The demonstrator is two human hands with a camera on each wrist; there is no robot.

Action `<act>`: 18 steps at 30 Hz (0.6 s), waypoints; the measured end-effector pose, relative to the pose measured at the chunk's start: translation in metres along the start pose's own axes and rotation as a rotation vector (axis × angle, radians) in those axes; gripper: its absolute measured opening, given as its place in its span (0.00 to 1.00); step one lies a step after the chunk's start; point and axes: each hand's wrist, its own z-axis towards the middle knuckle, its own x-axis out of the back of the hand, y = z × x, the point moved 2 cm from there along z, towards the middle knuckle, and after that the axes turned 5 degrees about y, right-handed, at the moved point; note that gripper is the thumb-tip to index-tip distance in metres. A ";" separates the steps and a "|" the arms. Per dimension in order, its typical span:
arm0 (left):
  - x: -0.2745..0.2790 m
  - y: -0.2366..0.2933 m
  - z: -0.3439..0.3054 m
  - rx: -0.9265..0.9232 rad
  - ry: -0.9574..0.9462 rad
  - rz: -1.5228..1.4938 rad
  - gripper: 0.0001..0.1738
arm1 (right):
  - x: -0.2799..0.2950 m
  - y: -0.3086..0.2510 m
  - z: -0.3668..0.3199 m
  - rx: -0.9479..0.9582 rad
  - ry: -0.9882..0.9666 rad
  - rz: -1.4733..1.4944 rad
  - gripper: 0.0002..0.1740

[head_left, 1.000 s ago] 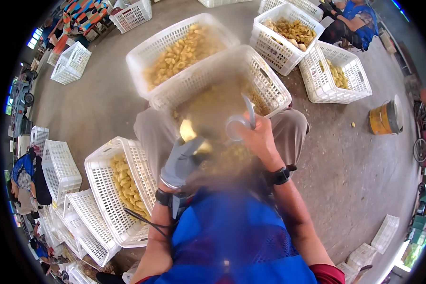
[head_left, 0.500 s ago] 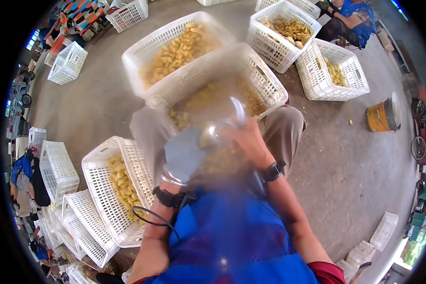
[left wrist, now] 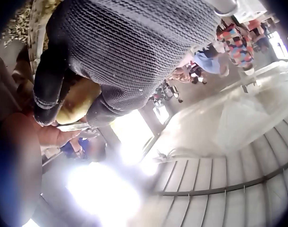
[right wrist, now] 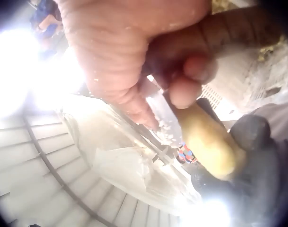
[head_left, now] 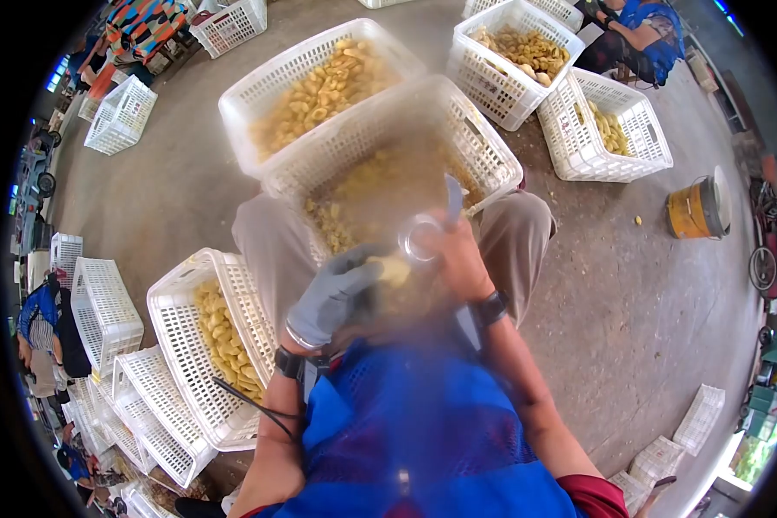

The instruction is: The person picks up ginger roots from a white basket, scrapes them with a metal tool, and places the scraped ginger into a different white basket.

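Note:
My left hand [head_left: 332, 285], in a grey knit glove, grips a smooth, pale yellow, elongated root-like piece [head_left: 393, 270] between thumb and fingers. In the right wrist view this yellow piece [right wrist: 210, 144] points up toward my bare right hand [right wrist: 134, 52]. My right hand [head_left: 466, 263] holds a tool with a curved blade [head_left: 453, 197] and a shiny round ring [head_left: 420, 237]. Small pale bits cling to the blade [right wrist: 163, 120] beside the piece. Haze on the head camera blurs both hands' fingertips.
Between my knees a white crate [head_left: 496, 173] holds yellow scraps. Beyond it another crate [head_left: 242, 104] is heaped with yellow pieces. A third crate [head_left: 168, 302] of such pieces stands at my left. Two filled crates stand front right, near a yellow bucket [head_left: 689, 211]. Another person [head_left: 643, 34] sits behind them.
The yellow piece first stuck upward from my left hand; half a second ago both hands met around it. Now they have parted slightly, the tool shifting right and the piece lying more sideways.

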 end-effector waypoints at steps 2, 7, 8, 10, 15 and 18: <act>0.004 -0.006 0.007 -0.063 0.093 0.054 0.28 | 0.003 0.001 0.001 0.007 0.007 -0.086 0.16; 0.030 -0.014 0.019 -0.670 0.486 0.998 0.24 | 0.006 -0.016 0.006 -0.023 0.201 -0.320 0.12; 0.032 -0.013 0.019 -0.718 0.495 1.040 0.24 | 0.005 -0.018 0.006 -0.011 0.214 -0.302 0.11; 0.031 -0.011 0.018 -0.807 0.505 1.125 0.24 | 0.002 -0.018 0.006 0.006 0.244 -0.268 0.13; 0.016 -0.017 0.016 -0.856 0.444 1.086 0.23 | -0.027 0.009 0.012 0.063 0.125 -0.265 0.14; 0.014 -0.016 0.010 -0.915 0.450 1.117 0.23 | -0.023 0.019 0.021 0.195 0.115 -0.453 0.13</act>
